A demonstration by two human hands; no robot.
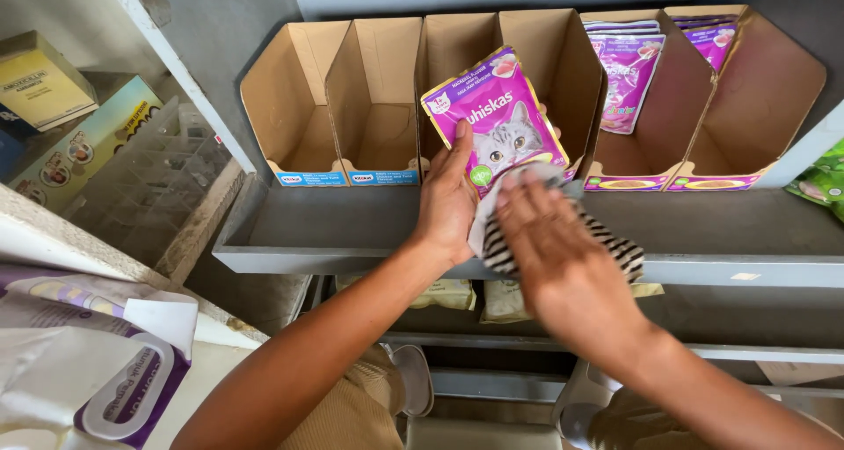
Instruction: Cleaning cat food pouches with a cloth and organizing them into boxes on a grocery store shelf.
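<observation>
Left hand: the left hand [447,206] gripped a purple pet-food pouch [494,114] by its left edge, thumb on the front and fingers behind, clamped on it.
Pouch: it stood upright and slightly tilted, held in the air just in front of the middle cardboard tray, above the grey shelf [352,230]; a grey kitten was pictured on its face.
Right hand: the right hand [556,250] lay flat, fingers together, pressing a black-and-white striped cloth [615,246] against the lower right part of the pouch.
Cloth: bunched under the palm, its striped end trailing out to the right over the shelf's front lip; how much of it the fingers pinched could not be told, as motion blurred that spot.
Empty trays: two open cardboard display trays [334,107] with blue front strips sat at the left of the shelf, side by side and touching.
Stocked trays: two trays [694,98] with purple fronts sat at the right, holding more purple pouches [626,72] leaning at the back.
Lower left: a pack of wet wipes [132,397] with a white flip lid lay near the person's left arm.
</observation>
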